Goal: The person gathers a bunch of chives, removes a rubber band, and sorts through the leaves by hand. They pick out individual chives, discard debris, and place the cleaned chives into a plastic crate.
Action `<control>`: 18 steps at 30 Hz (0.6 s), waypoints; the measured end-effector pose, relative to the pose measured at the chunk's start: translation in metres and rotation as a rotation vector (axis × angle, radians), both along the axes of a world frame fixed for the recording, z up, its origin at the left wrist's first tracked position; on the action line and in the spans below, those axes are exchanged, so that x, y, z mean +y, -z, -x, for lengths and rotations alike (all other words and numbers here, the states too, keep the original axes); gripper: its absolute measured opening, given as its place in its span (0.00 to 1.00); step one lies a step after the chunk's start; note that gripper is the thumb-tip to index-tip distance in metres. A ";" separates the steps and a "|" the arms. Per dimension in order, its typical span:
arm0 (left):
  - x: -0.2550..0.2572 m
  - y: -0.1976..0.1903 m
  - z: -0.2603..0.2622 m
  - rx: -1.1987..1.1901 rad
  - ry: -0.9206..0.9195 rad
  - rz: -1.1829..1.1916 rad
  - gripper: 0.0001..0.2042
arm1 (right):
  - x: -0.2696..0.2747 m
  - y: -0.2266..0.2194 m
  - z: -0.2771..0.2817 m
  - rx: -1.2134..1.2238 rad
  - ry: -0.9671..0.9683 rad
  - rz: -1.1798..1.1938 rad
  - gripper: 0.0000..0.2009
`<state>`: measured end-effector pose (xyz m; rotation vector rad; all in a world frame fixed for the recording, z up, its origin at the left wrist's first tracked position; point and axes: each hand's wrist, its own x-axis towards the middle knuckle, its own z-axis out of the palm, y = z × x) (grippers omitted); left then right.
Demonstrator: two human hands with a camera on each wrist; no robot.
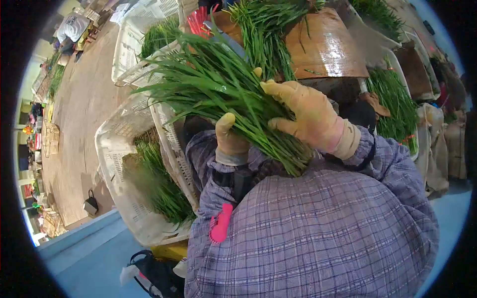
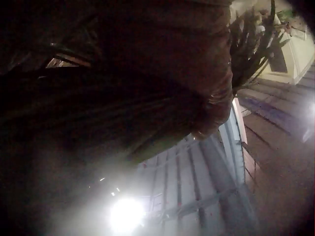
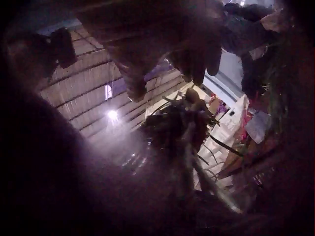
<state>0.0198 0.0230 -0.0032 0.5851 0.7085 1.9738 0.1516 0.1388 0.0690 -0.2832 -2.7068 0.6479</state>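
A bunch of long green leaves [image 1: 213, 89] lies across both gloved hands in the head view, leaf tips to the upper left and pale stems near the checked garment. My left hand [image 1: 232, 141] cradles it from below, thumb up along the near side and a fingertip showing at the far side. Over the stem half is my right hand [image 1: 318, 114], its fingers spread and slightly bent, touching the top. The left wrist view is dark, with the gloved hand [image 2: 206, 88] beside leaves [image 2: 251, 44]. In the right wrist view, extended fingers [image 3: 197, 61] stand over the dark bunch [image 3: 170, 132].
White crates [image 1: 112, 144] with greens stand at the left. Ahead are another leaf pile [image 1: 266, 35], a brown board [image 1: 325, 44] and red strips [image 1: 198, 22]. A crate of greens [image 1: 392, 94] is on the right; a black bag [image 1: 159, 278] lies lower left.
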 end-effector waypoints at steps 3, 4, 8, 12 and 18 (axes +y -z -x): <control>-0.004 -0.001 0.001 -0.083 0.060 -0.063 0.46 | -0.001 0.013 0.000 0.038 0.063 0.244 0.22; -0.002 0.001 0.000 -0.084 0.060 -0.061 0.46 | 0.001 0.023 0.001 0.130 0.085 0.287 0.20; 0.010 0.002 -0.006 -0.161 0.042 -0.202 0.47 | 0.000 0.016 -0.001 0.009 0.256 0.895 0.13; 0.009 0.010 0.002 -0.122 0.146 -0.244 0.44 | 0.001 0.008 -0.003 -0.034 0.320 1.158 0.11; -0.007 0.044 0.004 -0.276 0.017 -0.133 0.40 | 0.003 0.007 -0.005 0.041 0.285 1.280 0.13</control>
